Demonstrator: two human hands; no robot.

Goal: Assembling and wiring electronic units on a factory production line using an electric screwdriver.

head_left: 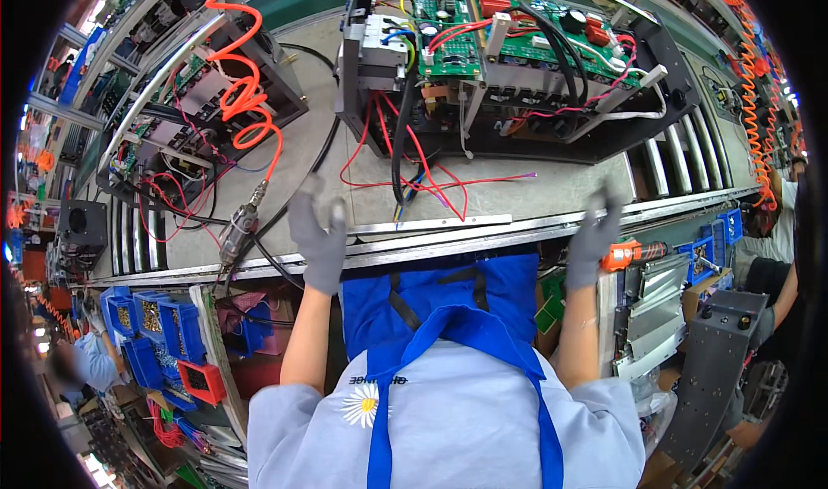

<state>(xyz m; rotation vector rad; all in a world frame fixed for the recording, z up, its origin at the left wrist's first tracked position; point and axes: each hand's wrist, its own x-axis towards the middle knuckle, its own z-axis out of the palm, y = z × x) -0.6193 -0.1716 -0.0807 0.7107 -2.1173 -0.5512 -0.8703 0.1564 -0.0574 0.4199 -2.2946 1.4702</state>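
Observation:
My left hand (320, 243), in a grey glove, is raised at the bench's front edge, its fingers spread and nothing in them. My right hand (593, 241), gloved alike, is held up to the right with fingers apart and nothing in it. Beyond both hands stands a black chassis (561, 150) with green circuit boards (539, 51) and a white breaker block (384, 40). Red wires (496, 180) hang from it onto the bench. Between my hands, a thin metal strip (448, 223) lies along the edge. Left of my left hand is an air screwdriver (240, 235) on an orange coiled hose (250, 97).
A second open unit (164, 144) stands at the left, near metal rollers (138, 235). Blue parts bins (151, 316) and a red bin (201, 381) sit lower left. An orange-and-black power tool (634, 254) is by my right wrist. At right, another person's hands hold a dark panel (711, 368).

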